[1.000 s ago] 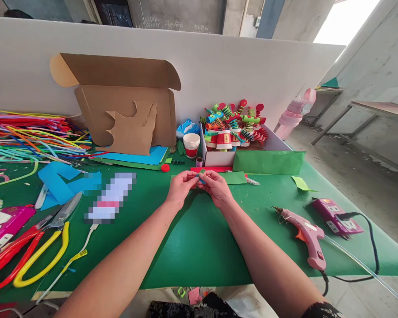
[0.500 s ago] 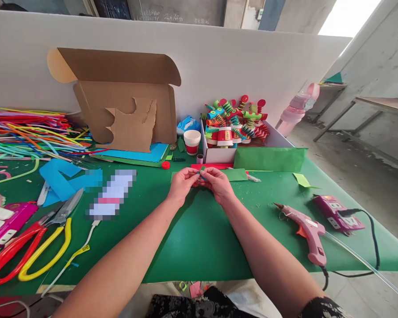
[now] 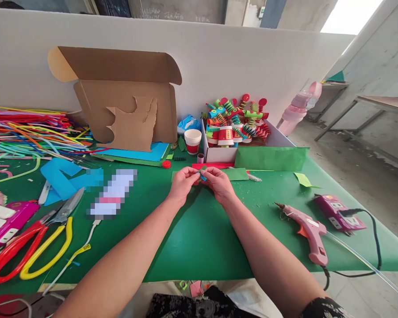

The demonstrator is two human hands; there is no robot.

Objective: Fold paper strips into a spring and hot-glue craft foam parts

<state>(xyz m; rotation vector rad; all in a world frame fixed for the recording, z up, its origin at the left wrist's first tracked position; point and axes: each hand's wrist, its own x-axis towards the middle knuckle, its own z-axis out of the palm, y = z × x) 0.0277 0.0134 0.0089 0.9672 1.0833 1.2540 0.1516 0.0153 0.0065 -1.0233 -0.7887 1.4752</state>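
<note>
My left hand (image 3: 181,184) and my right hand (image 3: 219,183) meet above the middle of the green table (image 3: 199,238). Both pinch one small folded paper piece (image 3: 202,174), green and blue, between thumbs and fingertips. Just behind the hands lie a red paper strip (image 3: 210,166) and a green paper sheet (image 3: 236,174). The white box (image 3: 219,154) full of finished coloured paper-cup figures (image 3: 234,121) stands right behind them.
A pink glue gun (image 3: 307,232) and a pink power strip (image 3: 340,213) lie at the right. Red and yellow scissors (image 3: 26,247) lie at the left front. Coloured pipe cleaners (image 3: 29,132), an open cardboard box (image 3: 119,101), paper cups (image 3: 192,141) and blue paper (image 3: 63,179) fill the back left.
The hands stay pinched on the small paper piece in nearly the same place. The view has shifted slightly.
</note>
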